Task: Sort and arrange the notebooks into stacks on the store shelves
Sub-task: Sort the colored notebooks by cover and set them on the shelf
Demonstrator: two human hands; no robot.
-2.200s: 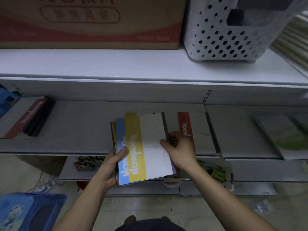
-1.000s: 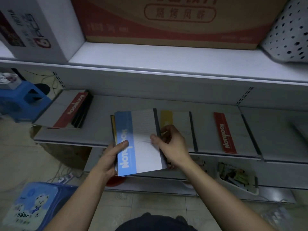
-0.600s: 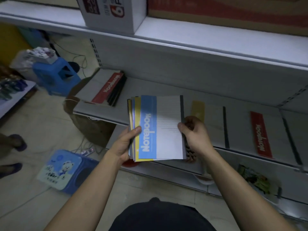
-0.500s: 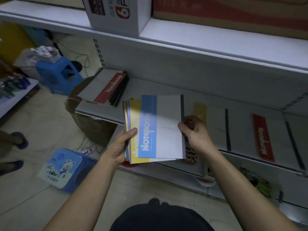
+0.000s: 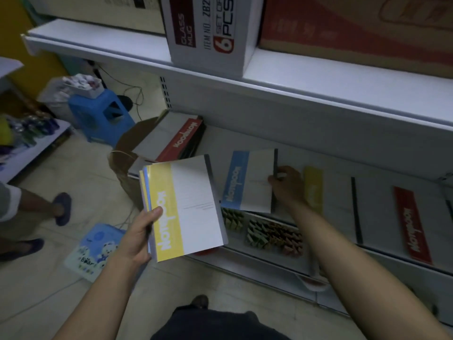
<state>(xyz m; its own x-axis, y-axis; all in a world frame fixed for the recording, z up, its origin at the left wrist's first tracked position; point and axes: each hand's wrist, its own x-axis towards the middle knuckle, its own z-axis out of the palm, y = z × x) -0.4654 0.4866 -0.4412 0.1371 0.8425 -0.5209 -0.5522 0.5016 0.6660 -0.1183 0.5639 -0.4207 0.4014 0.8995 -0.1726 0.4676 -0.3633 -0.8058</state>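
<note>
My left hand (image 5: 137, 239) grips a stack of notebooks (image 5: 186, 207) by its lower left edge; the top one has a yellow band. My right hand (image 5: 286, 185) pinches a blue-banded notebook (image 5: 247, 180) by its dark spine edge, holding it over the middle shelf (image 5: 343, 155) to the right of the stack. On that shelf lie a red-banded pile (image 5: 181, 141) at the left, a yellow-banded notebook (image 5: 328, 192) just right of my hand, and a red-banded notebook (image 5: 414, 227) further right.
A white glass-mug box (image 5: 208, 33) and a brown carton (image 5: 355, 28) stand on the upper shelf. Small packets (image 5: 269, 231) fill the lower shelf. On the floor are a paper bag (image 5: 127, 165), a blue stool (image 5: 103, 119) and a blue case (image 5: 93, 251). A person's legs (image 5: 29, 212) stand at the left.
My right hand has pulled the blue-banded notebook off the top of the stack and carried it right, over the shelf. The yellow-banded notebook is now on top. The view swung left.
</note>
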